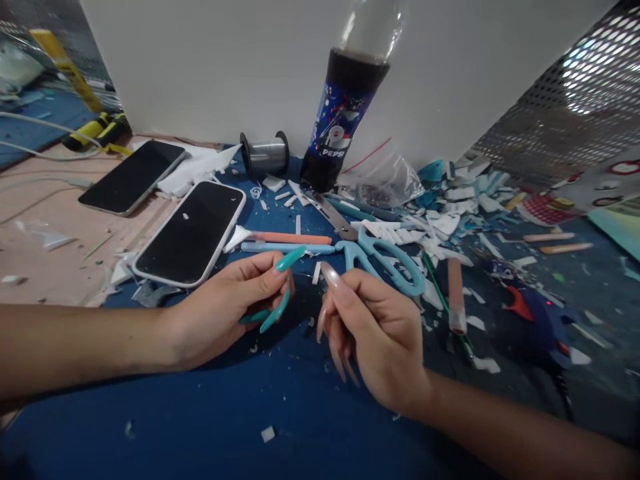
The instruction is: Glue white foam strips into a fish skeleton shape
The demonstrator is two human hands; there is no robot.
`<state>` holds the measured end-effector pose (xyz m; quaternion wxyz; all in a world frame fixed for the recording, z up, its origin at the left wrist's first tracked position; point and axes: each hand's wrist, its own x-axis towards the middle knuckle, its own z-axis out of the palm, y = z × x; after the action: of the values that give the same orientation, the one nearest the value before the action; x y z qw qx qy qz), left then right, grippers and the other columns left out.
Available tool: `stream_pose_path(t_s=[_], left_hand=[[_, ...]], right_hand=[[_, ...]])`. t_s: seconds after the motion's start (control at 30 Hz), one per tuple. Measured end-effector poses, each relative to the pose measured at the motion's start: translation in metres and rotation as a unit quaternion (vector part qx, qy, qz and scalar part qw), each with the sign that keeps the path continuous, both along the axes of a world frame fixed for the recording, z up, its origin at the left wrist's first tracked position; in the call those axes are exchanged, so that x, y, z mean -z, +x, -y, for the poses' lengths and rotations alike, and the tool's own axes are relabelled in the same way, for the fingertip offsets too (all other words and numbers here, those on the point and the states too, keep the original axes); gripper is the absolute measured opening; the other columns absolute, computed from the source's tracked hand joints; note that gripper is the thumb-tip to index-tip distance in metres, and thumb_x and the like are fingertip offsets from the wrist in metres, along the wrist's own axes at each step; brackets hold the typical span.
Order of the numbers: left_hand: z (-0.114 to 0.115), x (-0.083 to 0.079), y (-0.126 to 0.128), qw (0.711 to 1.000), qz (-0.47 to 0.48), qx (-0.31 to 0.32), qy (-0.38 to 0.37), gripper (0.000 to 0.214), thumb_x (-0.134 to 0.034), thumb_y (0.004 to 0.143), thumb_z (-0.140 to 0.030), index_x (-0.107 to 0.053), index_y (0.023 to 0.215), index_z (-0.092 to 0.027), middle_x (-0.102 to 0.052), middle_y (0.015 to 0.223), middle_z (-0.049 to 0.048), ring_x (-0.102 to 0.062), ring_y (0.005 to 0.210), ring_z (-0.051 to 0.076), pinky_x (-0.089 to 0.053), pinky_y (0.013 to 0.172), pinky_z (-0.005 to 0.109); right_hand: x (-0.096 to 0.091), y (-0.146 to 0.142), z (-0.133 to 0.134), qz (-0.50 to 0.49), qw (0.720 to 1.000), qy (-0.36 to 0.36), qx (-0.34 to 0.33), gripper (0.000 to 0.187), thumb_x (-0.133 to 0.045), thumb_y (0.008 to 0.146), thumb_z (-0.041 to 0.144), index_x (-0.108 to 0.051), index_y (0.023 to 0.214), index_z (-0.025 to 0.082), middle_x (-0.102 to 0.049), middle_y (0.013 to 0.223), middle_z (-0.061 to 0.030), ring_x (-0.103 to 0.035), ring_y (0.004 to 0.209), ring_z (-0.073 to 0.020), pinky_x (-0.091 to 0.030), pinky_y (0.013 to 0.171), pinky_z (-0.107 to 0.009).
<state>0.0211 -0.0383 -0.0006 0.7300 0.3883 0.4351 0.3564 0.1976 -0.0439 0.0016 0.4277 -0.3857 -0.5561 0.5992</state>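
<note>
My left hand (250,293), with long teal nails, is closed in a pinch, thumb against forefinger. Opposite it, my right hand (373,327), whose nails are long and pale pink, pinches too. A faint, thin clear thread (303,275) seems to run across the small gap between the two pinches; its ends are hidden in the fingers. Just beyond my right hand lie light-blue-handled scissors (395,263), blades pointing away. An orange pen-like stick (295,238) and a light-blue one (285,248) lie behind the gap. Left of them rests a white-cased phone (193,233).
A Pepsi bottle (340,113) stands against a white panel (215,67), beside a spool of clear line (265,153). Another phone (134,177) lies at left. White and blue scraps (465,200) pile at right, near a blue glue gun (540,320) with a cord.
</note>
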Motion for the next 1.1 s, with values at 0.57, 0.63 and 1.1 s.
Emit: stream_pose_path(t_s=[0.57,0.63,1.1], left_hand=[[-0.0002,0.0008,-0.0015,0.999,0.024,-0.015,-0.026,0.027,-0.063,0.082,-0.038,-0.051,0.068,-0.019,-0.046,0.065,-0.0021,-0.037,0.057,0.009,-0.034,0.051,0.020],[0.0005,0.0015,-0.0017,0.999,0.033,-0.015,-0.030,0.027,-0.064,0.082,-0.038,-0.051,0.068,-0.018,-0.046,0.065,-0.0023,-0.037,0.057,0.008,-0.034,0.052,0.018],[-0.0003,0.0005,-0.0006,0.992,0.092,-0.026,-0.079,0.033,-0.077,0.075,-0.039,-0.054,0.070,-0.016,-0.050,0.065,-0.0043,-0.041,0.058,0.005,-0.039,0.055,0.009]], right_hand=[[-0.0015,0.0015,0.0032,0.040,0.998,0.050,-0.009,0.031,-0.049,0.097,0.035,-0.058,0.070,0.023,-0.050,0.044,0.0051,-0.045,0.030,-0.0047,-0.031,0.028,-0.016],[-0.0016,0.0010,0.0032,0.041,0.998,0.040,-0.007,0.031,-0.049,0.097,0.036,-0.057,0.070,0.023,-0.050,0.044,0.0050,-0.045,0.030,-0.0049,-0.030,0.028,-0.017],[0.0011,0.0002,0.0024,0.011,0.998,0.058,-0.038,0.033,-0.048,0.098,0.031,-0.050,0.067,0.019,-0.050,0.047,0.0058,-0.043,0.031,-0.0014,-0.030,0.029,-0.011]])
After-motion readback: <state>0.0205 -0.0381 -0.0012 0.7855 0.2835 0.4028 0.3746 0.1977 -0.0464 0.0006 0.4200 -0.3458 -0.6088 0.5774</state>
